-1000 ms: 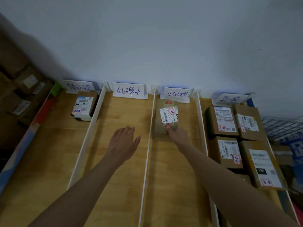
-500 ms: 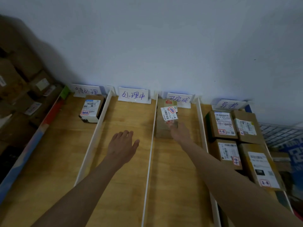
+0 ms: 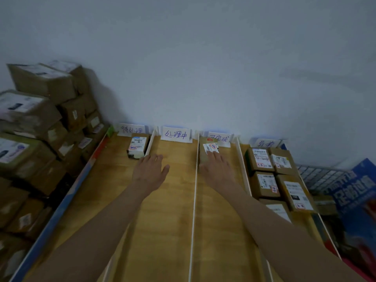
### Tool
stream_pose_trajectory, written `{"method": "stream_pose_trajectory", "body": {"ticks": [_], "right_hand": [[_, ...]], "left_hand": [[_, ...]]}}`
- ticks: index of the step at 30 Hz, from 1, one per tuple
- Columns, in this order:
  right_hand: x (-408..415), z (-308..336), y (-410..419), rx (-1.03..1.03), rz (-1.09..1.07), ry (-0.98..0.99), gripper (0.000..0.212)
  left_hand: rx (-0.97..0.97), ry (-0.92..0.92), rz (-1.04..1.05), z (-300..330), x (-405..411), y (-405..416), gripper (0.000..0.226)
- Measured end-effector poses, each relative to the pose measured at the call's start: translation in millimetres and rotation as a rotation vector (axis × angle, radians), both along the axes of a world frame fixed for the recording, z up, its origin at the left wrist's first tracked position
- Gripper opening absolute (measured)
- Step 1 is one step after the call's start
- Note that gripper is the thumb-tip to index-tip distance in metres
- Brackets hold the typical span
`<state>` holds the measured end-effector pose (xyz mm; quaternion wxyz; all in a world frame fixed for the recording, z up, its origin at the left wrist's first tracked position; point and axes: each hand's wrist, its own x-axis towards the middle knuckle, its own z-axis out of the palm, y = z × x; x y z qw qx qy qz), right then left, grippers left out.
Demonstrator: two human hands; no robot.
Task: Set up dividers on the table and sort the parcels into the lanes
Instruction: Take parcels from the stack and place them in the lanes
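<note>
Since the earlier frames the view has swung left and tilted up, bringing a stack of cardboard boxes (image 3: 38,127) into sight beside the tabletop (image 3: 166,220), and both hands now sit nearer the far wall. Right hand (image 3: 216,171) lies in the third lane with straight fingers pressing on the near end of a brown parcel (image 3: 207,151) that sits at the far end of that lane, just under its handwritten label card (image 3: 218,138); the grip is released, flat on the box rather than curled around it. Left hand (image 3: 149,173) hovers over the far part of the second lane, fingers spread and relaxed, holding nothing, its fingertips close to the left divider (image 3: 149,146). That second lane carries only its label card (image 3: 176,134) against the wall. A small white-and-brown parcel (image 3: 137,147) rests at the far end of the first lane, touching or nearly touching the left divider, below another label card (image 3: 131,130). The middle divider (image 3: 194,200) runs between the two forearms, and the right divider (image 3: 243,169) separates the third lane from the fourth, where several brown parcels (image 3: 270,176) with shipping labels lie packed side by side beneath a tilted label card (image 3: 266,143). A blue printed bag (image 3: 354,192) stands right of the tabletop.
</note>
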<state>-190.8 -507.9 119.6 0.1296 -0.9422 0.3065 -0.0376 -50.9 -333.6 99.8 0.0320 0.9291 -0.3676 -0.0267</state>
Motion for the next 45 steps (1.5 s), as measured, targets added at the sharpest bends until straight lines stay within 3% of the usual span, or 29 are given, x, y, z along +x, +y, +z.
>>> {"method": "stream_pose_trajectory", "body": {"ticks": [12,22,37,45], "right_hand": [[-46,51,169,-0.013,0.082,-0.086,0.055],[-3,104,286,0.034,0.229,-0.157,0.049],[139,83,430,0.171,0.262,-0.101,0.045],[220,70,494,0.345,0.154,-0.068,0.061]], "left_hand": [[0.020,-0.073,0.085,65,-60,192,0.053],[-0.032,-0.109,0.262,123,-49,339,0.049],[0.007,-0.089,0.319,115,101,484,0.053],[0.023,0.017,0.323,102,194,512,0.062]]}}
